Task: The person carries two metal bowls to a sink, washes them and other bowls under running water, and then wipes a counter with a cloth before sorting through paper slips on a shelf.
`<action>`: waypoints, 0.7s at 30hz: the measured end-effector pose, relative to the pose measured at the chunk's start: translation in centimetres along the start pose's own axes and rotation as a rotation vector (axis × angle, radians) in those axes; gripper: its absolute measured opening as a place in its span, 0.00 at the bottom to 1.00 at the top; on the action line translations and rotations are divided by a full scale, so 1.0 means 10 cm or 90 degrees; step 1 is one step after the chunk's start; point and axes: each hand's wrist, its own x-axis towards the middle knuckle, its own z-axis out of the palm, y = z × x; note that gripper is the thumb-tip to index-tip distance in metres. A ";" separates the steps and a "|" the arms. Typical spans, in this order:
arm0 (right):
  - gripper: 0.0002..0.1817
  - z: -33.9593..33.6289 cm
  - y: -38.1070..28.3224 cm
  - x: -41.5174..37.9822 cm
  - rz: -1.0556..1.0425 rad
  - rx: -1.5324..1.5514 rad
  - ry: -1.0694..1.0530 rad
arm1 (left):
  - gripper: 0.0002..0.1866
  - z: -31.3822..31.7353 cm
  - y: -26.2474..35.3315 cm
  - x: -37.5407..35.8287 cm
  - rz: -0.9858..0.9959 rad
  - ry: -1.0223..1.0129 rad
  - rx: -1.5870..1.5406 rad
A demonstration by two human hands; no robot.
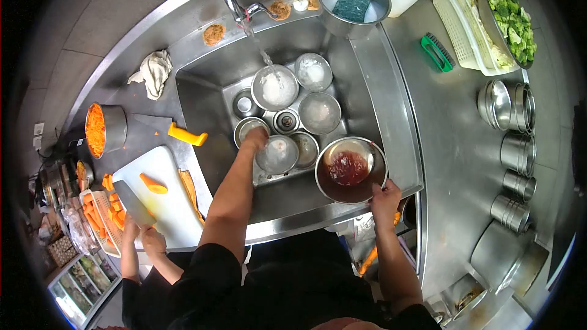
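My left hand (254,139) reaches down into the sink (202,104), at a small metal bowl (244,128) on the left; its fingers are mostly hidden. A bowl with cloudy water (277,155) lies just right of it. My right hand (385,198) grips the rim of a larger metal bowl (321,186) at the sink's front right edge. Reddish liquid (348,168) and a smaller bowl are inside that one. Water from the faucet (232,5) runs into a round bowl (275,87). Several other small bowls stand around the drain (285,122).
At left, a co-worker's hands (150,241) hold a cleaver (134,203) by a white board (165,177) with carrots. A yellow-handled tool (188,135) lies near the sink. A pot with a green scourer (351,6), a green brush (436,52) and stacked pots (518,151) stand behind and right.
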 end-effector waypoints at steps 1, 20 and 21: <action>0.05 -0.02 -0.04 -0.02 0.016 0.010 -0.006 | 0.15 -0.12 0.11 0.05 -0.110 0.153 -0.072; 0.07 0.01 -0.17 -0.05 -0.026 -0.014 0.022 | 0.14 -2.05 1.57 0.23 0.125 0.431 0.323; 0.07 0.02 -0.11 -0.03 -0.066 -0.040 0.026 | 0.14 -2.13 1.55 0.24 0.169 0.507 0.268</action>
